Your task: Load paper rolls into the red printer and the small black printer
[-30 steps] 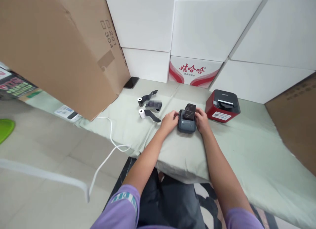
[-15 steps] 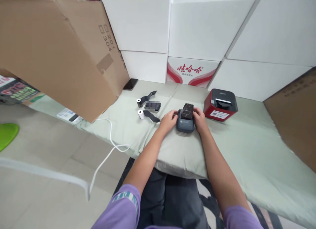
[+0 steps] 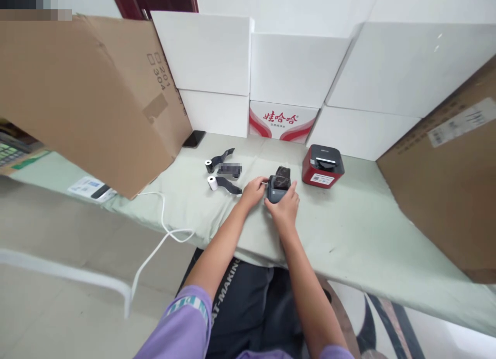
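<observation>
A small dark grey printer (image 3: 277,186) with its lid raised sits on the green-covered table (image 3: 349,235). My left hand (image 3: 253,191) grips the printer's left side, fingers curled against it. My right hand (image 3: 284,207) lies over the printer's front, fingers bent on its casing. Two small paper rolls with dark strips trailing from them lie just left: one roll (image 3: 210,165) farther back, one roll (image 3: 212,182) nearer my left hand.
A red and black printer (image 3: 323,166) stands right of the grey one. A phone (image 3: 194,138) lies by the white boxes (image 3: 294,69) at the back. Large cardboard boxes flank the table, one on the left (image 3: 89,95) and one on the right (image 3: 445,162). A white cable (image 3: 163,235) hangs off the front edge.
My right hand moved from the printer's right side to over its front. The view shifted, so everything sits further left and smaller; the left hand stays on the printer.
</observation>
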Tool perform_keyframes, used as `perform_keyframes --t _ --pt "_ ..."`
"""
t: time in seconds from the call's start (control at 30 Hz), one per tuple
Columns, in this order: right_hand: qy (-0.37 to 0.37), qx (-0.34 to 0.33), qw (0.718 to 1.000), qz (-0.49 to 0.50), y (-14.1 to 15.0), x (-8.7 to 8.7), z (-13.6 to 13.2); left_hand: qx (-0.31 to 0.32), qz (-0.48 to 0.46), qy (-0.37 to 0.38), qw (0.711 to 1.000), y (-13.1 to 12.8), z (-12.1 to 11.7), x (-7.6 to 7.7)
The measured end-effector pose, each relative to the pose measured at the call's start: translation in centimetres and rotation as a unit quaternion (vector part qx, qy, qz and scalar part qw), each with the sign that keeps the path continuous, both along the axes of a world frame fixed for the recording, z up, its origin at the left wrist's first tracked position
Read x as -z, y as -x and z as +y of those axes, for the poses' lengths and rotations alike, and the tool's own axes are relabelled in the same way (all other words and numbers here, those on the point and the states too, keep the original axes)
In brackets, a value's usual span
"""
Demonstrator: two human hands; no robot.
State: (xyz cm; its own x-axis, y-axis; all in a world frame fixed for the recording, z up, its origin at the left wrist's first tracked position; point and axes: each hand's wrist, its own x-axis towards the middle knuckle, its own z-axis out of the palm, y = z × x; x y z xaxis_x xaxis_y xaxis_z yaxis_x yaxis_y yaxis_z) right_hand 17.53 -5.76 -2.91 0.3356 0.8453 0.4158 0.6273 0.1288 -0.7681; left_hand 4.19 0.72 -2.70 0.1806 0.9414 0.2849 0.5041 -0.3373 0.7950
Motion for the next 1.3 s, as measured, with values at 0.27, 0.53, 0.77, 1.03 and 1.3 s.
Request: perform_keyframes --t 0.27,0.53,0.77,1.03,1.3 --pt "0.069 0.114 0.989 -0.066 -13.3 -3.2 -4.9 -0.014 -0.033 0.017 0.999 0.5 0.6 0.6" --pt "0.163 0.198 0.961 -0.106 -22.0 -3.2 -3.1 -0.012 -0.011 0.027 1.000 0.3 0.7 0.6" --pt "-0.033 0.102 0.994 -0.032 -20.9 -6.8 0.2 -0.049 -0.079 -0.012 0.996 -2.5 0.4 -0.6" --pt "-0.008 0.120 0.918 0.377 -17.4 -5.3 12.2 0.011 -0.314 0.204 0.927 -15.8 8.5 -5.3" --pt "-0.054 0.065 0.893 0.441 -13.6 -3.2 8.9 0.057 -0.380 0.181 0.905 -17.1 5.9 -5.5"
